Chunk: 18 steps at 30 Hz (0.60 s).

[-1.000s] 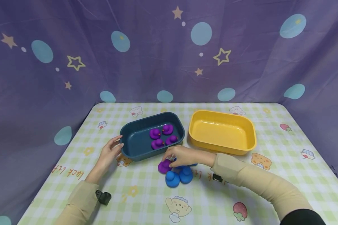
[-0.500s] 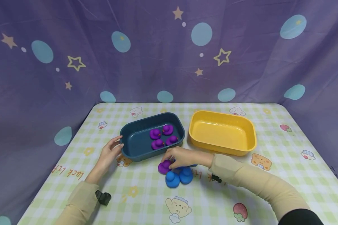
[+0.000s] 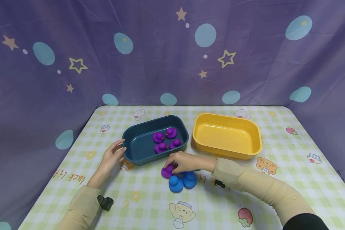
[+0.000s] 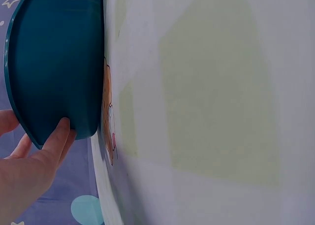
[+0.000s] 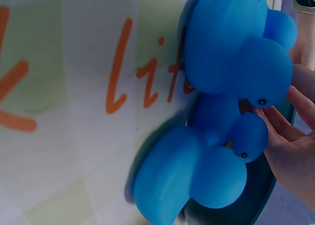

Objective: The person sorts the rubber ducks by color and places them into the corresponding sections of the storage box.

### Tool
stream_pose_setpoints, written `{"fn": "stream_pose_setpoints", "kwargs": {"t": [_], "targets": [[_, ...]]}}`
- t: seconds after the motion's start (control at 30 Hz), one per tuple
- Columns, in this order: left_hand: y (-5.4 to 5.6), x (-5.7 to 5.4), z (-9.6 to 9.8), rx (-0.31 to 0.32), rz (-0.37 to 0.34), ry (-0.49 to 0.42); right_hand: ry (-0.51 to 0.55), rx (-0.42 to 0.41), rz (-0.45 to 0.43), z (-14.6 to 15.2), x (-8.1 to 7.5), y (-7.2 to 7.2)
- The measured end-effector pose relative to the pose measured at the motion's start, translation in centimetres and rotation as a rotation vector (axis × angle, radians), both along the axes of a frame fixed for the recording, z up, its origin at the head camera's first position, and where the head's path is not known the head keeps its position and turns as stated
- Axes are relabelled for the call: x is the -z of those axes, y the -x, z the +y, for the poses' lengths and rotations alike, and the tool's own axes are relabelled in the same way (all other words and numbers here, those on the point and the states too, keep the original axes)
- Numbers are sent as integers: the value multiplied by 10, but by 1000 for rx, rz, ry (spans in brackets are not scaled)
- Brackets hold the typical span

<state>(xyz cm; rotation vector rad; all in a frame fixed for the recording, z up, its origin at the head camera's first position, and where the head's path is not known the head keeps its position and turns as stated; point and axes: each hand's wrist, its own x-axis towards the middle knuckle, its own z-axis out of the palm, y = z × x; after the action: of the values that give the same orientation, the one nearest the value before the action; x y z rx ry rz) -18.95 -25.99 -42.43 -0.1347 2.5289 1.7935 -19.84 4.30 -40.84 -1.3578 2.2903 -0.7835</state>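
Three smooth blue plastic-looking toy ducks (image 5: 209, 114) crowd the right hand (image 3: 184, 162), so a hasty sideways lift might knock one away. The rounded purple toy duck (image 3: 167, 172) is pinched between that hand's thumb and fingers, low at the tabletop (image 3: 149, 207), while the left hand (image 3: 110, 156) rests loosely extended fingers against the dark teal oblong tray (image 3: 141, 145)
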Motion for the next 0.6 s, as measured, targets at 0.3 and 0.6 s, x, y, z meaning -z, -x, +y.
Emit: {"fn": "stream_pose_setpoints", "kwargs": {"t": [0.3,0.6], "targets": [[2,10,-3,4,36,1,2,16,20,-1,1,-1],[4,14,-7,20,78,-22,35,26,25,-1,-3,-1]]}}
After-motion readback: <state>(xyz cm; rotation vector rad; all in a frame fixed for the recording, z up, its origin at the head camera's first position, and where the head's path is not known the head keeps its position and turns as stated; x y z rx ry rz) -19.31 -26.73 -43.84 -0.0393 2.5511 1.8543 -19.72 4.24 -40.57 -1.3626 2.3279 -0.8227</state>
